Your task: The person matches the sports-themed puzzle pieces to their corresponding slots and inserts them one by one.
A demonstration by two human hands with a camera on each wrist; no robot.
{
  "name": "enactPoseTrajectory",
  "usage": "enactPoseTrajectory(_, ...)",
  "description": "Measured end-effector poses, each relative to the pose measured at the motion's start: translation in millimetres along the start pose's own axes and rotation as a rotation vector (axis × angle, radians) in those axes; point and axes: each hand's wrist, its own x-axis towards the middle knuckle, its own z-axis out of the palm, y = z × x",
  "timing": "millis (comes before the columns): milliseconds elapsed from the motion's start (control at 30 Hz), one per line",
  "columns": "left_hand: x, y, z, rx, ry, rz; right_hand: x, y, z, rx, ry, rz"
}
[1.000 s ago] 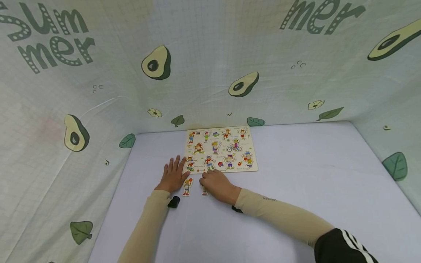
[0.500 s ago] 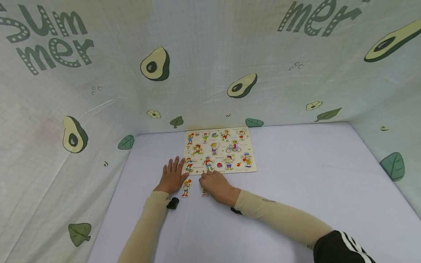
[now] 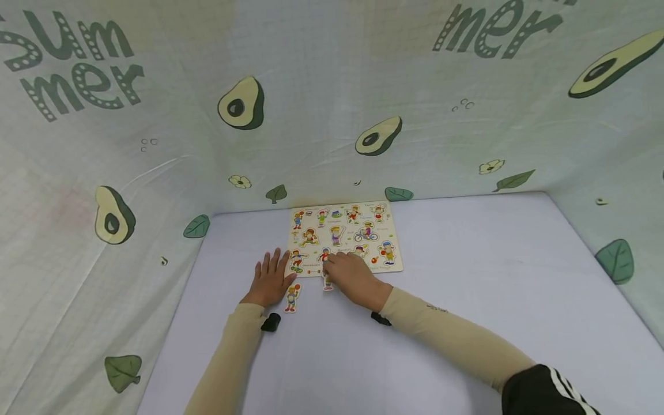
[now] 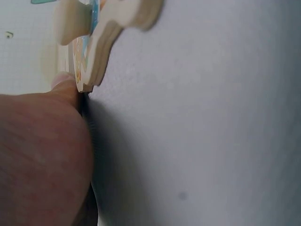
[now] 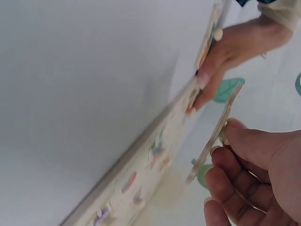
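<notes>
My right hand (image 3: 355, 278) pinches a flat wooden puzzle piece (image 5: 214, 136) by its small knob, fingertips and thumb together. In the right wrist view the piece is held edge-on in the air; from the head it appears over the front edge of the peg puzzle board (image 3: 327, 233). Pictures of children at sports cover the board, partly behind this hand. My left hand (image 3: 268, 281) lies with fingers spread at the board's left front corner. Close to its thumb, a loose puzzle piece (image 3: 292, 298) with a child and an orange ball lies on the table; its knob shows in the left wrist view.
A white-covered table (image 3: 477, 259) bears everything. Behind it and along both sides hangs a pale cloth (image 3: 311, 115) printed with avocados and leaves. The board's far edge sits near the back cloth.
My right hand has picked up the puzzle piece from the table and moved it forward and slightly right, to the board's front edge. My left hand stays in place.
</notes>
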Motion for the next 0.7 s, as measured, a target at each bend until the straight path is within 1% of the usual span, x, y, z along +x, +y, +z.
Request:
enactPoseTrajectory(67,-0.9,-0.1,-0.1,-0.001,0.004,0.006,3.7,5.8,-3.0,0.016,0.017,0.016)
enactPoseTrajectory(167,-2.0,0.9,-1.0,0.014,-0.006,0.002,10.6,14.9,-6.3,0.039,0.03,0.042)
enactPoseTrajectory(367,-7.6,7.2,-7.1,-0.002,-0.001,-0.003,28.0,32.3,-8.8,0.052,0.006,0.101)
enactPoseTrajectory(567,-7.7,8.1,-8.8,0.014,-0.017,-0.016,45.4,47.8,-9.7,0.045,0.025,0.112)
enactPoseTrajectory(700,-6.2,8.2,-10.0,0.023,-0.025,-0.019,57.8,57.2,-10.8,0.028,0.026,0.138)
